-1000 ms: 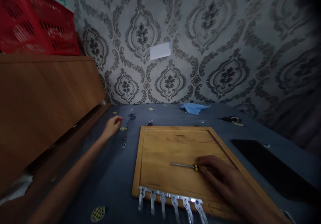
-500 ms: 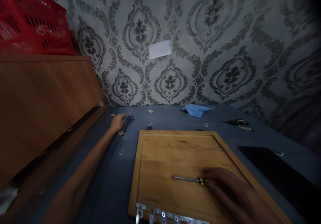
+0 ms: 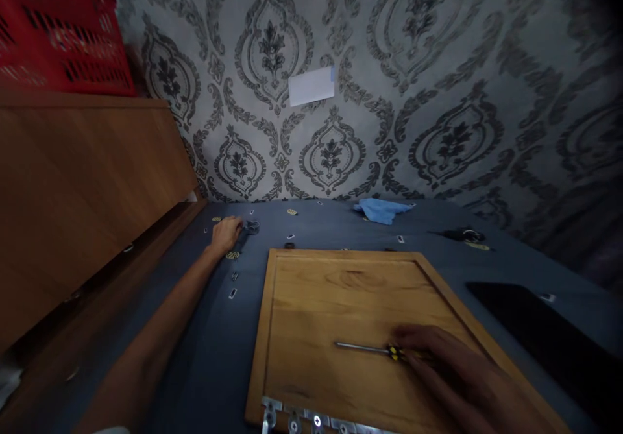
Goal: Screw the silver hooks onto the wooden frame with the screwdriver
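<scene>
A wooden board (image 3: 335, 304) lies on the blue cloth-covered table, with a row of metal hooks (image 3: 302, 420) screwed along its near edge. My right hand (image 3: 452, 372) rests on the board, fingers closed round the yellow-black handle of a screwdriver (image 3: 370, 349) whose shaft points left. My left hand (image 3: 226, 233) is stretched far out to the back left. Its fingers curl at a small dark metal part (image 3: 252, 227) on the cloth; whether they grip it I cannot tell.
Small metal bits and yellow dotted patches lie scattered near the left hand. A light blue rag (image 3: 382, 209) sits at the back, a dark object with a ring (image 3: 462, 234) at back right, a black slab (image 3: 540, 337) at right. A wooden cabinet (image 3: 82, 181) with a red crate (image 3: 58, 32) stands left.
My left hand has reached further back and right to the small dark part. The view has tilted up, so the hooks sit lower in frame. The right hand stays on the screwdriver.
</scene>
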`<state>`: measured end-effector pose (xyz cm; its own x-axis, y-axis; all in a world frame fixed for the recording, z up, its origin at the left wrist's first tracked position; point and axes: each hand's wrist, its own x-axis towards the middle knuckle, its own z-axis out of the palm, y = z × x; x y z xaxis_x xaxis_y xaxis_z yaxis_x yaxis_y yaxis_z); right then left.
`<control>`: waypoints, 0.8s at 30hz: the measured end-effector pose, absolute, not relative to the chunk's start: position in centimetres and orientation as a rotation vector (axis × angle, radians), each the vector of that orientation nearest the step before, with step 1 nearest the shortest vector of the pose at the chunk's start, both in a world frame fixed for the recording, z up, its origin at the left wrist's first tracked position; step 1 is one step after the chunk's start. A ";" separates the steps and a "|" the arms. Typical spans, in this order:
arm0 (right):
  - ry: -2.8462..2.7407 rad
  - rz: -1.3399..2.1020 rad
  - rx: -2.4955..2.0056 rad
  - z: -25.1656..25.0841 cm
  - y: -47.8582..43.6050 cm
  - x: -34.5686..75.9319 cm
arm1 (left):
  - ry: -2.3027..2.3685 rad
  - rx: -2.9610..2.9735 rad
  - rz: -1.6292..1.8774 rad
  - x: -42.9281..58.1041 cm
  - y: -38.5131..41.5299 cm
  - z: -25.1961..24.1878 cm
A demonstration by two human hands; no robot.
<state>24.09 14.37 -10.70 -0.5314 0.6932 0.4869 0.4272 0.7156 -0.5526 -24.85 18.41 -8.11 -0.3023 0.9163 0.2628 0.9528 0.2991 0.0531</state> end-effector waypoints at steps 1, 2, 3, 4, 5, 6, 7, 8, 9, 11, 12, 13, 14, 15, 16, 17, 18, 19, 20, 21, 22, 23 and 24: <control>-2.210 0.492 -0.852 -10.7 14.4 24.1 | -2.380 -1.730 -0.296 -24.8 18.3 -8.0; -2.212 0.497 -0.856 -10.7 14.4 24.1 | -2.384 -1.724 -0.296 -24.8 18.2 -7.9; -2.214 0.501 -0.858 -10.7 14.4 24.1 | -2.389 -1.717 -0.298 -24.9 18.1 -7.7; -2.217 0.503 -0.859 -10.7 14.5 24.1 | -2.396 -1.708 -0.302 -25.0 17.9 -7.6; -2.222 0.506 -0.860 -10.7 14.5 24.1 | -2.404 -1.699 -0.307 -25.1 17.7 -7.6; -2.228 0.511 -0.860 -10.7 14.4 24.0 | -2.413 -1.691 -0.314 -25.2 17.5 -7.5; -2.231 0.514 -0.861 -10.7 14.4 24.0 | -2.422 -1.682 -0.323 -25.4 17.3 -7.5; -2.234 0.519 -0.865 -10.6 14.4 23.9 | -2.433 -1.672 -0.335 -25.6 17.1 -7.5; -2.234 0.524 -0.872 -10.6 14.3 23.9 | -2.445 -1.661 -0.348 -25.7 16.8 -7.5; -2.233 0.536 -0.894 -10.5 14.3 23.9 | -2.473 -1.628 -0.381 -26.1 16.4 -7.7; -2.229 0.542 -0.905 -10.5 14.2 23.9 | -2.489 -1.608 -0.400 -26.3 16.1 -7.9; -2.227 0.548 -0.913 -10.5 14.2 24.0 | -2.506 -1.587 -0.421 -26.5 15.9 -8.0; -2.230 0.554 -0.915 -10.5 14.2 24.0 | -2.523 -1.565 -0.441 -26.7 15.7 -8.2; -2.233 0.559 -0.912 -10.5 14.2 24.0 | -2.539 -1.545 -0.462 -26.9 15.6 -8.3; -2.240 0.565 -0.907 -10.6 14.2 24.0 | -2.555 -1.526 -0.482 -27.0 15.4 -8.5; -2.241 0.566 -0.901 -10.6 14.3 23.9 | -2.568 -1.511 -0.501 -27.1 15.2 -8.7; -2.246 0.569 -0.897 -10.7 14.3 23.9 | -2.579 -1.498 -0.520 -27.2 15.1 -8.9; -2.248 0.569 -0.897 -10.8 14.3 23.9 | -2.588 -1.490 -0.537 -27.2 14.9 -9.0; -2.248 0.568 -0.898 -10.8 14.3 23.9 | -2.594 -1.485 -0.554 -27.2 14.8 -9.2; -2.247 0.568 -0.902 -10.8 14.2 24.0 | -2.597 -1.486 -0.570 -27.2 14.7 -9.3; -2.250 0.570 -0.909 -10.8 14.2 24.1 | -2.598 -1.491 -0.585 -27.1 14.7 -9.4; -2.253 0.571 -0.913 -10.8 14.2 24.1 | -2.597 -1.499 -0.601 -27.0 14.6 -9.6; -2.262 0.578 -0.912 -10.8 14.2 24.2 | -2.596 -1.508 -0.617 -27.0 14.6 -9.7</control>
